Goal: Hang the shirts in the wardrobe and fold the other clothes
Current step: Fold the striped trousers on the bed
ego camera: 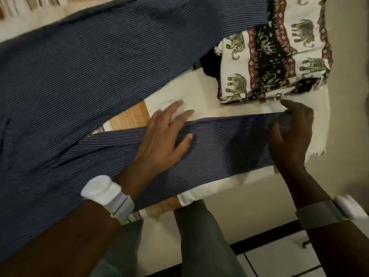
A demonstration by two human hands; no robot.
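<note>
Fingers (283, 134) of right hand (291, 136) pinch the striped trouser leg's (219, 144) hem, left hand (159, 138) pressing flat beside; judge: keep it taut, smooth outward, fold toward the elephant-print stack (269, 62) beyond.

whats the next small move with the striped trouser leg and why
Probably lift the leg's end with the right hand, which pinches it, and fold it back over the left hand. That hand presses the striped trousers flat mid-leg, making a natural fold line, and the elephant-print clothes nearby are already folded.
</note>
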